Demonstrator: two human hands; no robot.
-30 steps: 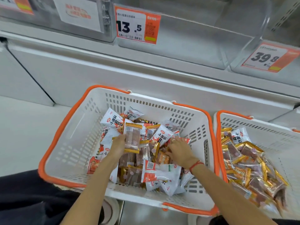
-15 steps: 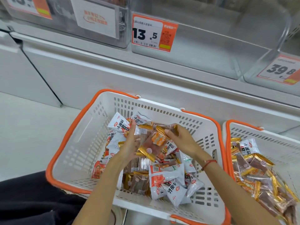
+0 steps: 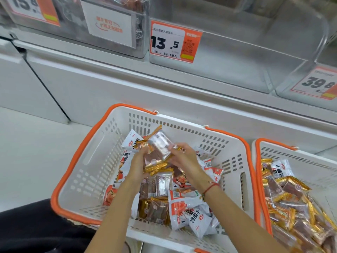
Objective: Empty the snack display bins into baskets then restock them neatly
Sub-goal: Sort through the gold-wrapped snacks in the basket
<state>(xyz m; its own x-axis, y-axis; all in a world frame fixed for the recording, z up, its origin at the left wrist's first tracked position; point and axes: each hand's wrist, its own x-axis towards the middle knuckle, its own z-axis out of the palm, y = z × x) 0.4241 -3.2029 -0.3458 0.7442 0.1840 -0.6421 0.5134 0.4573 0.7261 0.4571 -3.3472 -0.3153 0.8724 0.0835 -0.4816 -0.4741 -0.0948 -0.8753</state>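
**Both hands lifting gold-edged packets out of the left basket**

A white shelf front (image 3: 113, 84) is running across the shop background, with clear display bins sitting on top of it. The clear bin (image 3: 246, 57) in the middle is carrying an orange price tag (image 3: 175, 42) reading 13.5, and its inside is looking bare through the wall. Another bin to the right is wearing a tag (image 3: 318, 83) reading 39.8, and a bin (image 3: 109, 24) to the left is showing a white sign with orange print.

Below the shelf, a white basket with an orange rim (image 3: 87, 161) is standing in front of the person. It is holding a loose heap of white snack packets (image 3: 193, 216) and brown packets with gold ends (image 3: 155, 210), mixed together across the floor of the basket.

Above that heap, the left hand (image 3: 138, 163) and the right hand (image 3: 184, 157) are meeting over the middle of the basket. Both are curling their fingers around a bunch of gold-edged packets (image 3: 158, 152), the left hand gripping it from the left side and the right hand pinching it from the right. The bunch is sitting raised above the heap and tilting. A red cord (image 3: 209, 189) is circling the right wrist.

A second basket (image 3: 299, 157), just beside the first on the right, is holding mostly gold-edged packets (image 3: 288, 194) and one white packet (image 3: 279, 168) near its back wall. A dark trouser leg (image 3: 27, 230) is showing at the lower left.
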